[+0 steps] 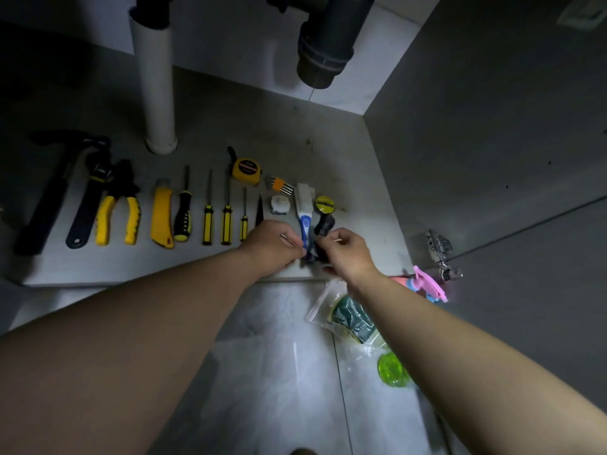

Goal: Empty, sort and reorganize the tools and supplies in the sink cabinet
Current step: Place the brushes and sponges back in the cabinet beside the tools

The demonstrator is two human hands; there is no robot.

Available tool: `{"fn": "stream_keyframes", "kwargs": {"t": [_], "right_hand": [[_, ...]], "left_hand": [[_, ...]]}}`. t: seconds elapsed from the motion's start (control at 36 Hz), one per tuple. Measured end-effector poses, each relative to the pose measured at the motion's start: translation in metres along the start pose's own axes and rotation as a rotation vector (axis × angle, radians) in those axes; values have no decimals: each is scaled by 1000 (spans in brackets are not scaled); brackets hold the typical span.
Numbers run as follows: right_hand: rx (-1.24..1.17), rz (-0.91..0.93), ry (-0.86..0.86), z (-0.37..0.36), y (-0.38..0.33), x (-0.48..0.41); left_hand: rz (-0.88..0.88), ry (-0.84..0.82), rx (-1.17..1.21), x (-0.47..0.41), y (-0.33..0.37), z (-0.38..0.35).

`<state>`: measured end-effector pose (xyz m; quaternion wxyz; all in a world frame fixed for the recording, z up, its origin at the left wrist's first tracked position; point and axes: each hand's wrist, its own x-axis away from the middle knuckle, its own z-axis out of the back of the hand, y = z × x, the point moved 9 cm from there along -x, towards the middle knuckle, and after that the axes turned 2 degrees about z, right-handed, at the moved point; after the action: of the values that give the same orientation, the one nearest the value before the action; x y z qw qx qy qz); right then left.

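STEP: sorting; row of tools (162,215) lies on cabinet floor (230,126) | HANDS: left hand (272,241) pinches thin metal piece (285,238), right hand (348,254) pinches pale stick (338,238), dark bundle (316,254) between | NEXT: probably set these down beside brush (305,221), extending the row.

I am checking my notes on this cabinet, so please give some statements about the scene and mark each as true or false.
1. The hammer lies at the left end of the tool row. True.
2. The tape measure is blue. False: it is yellow.
3. The left hand pinches a thin metal rod. True.
4. The bag of green sponges lies inside the cabinet. False: it lies on the floor tiles in front.
5. The right hand is far from the left hand. False: they are close together.
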<state>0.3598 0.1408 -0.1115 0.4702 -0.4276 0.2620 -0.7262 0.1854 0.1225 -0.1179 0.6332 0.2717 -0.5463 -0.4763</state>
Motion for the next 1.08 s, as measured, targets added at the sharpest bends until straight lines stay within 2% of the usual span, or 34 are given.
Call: {"fn": "stream_keyframes", "kwargs": {"t": [0.17,0.25,0.33,0.61,0.75,0.83,1.08], "right_hand": [[414,5,109,28,20,-32],[494,8,106,27,24,-46],[525,26,99,22,23,-56],[519,164,56,34,25,-49],[761,272,-17,55,39,-22],[879,218,-54,67,68,-12],[1064,-119,-157,74,153,3]], "left_hand": [[-123,-183,-561,9,-18,-15],[-125,-296,-829,12,-32,-30],[-98,-389,-986,15,-44,-41],[-39,-464,-1008,18,-44,-45],[-24,-471,-989,22,-45,-46],[-26,-475,-997,25,-45,-47],[-28,-472,-1021,25,-51,-50]]}}
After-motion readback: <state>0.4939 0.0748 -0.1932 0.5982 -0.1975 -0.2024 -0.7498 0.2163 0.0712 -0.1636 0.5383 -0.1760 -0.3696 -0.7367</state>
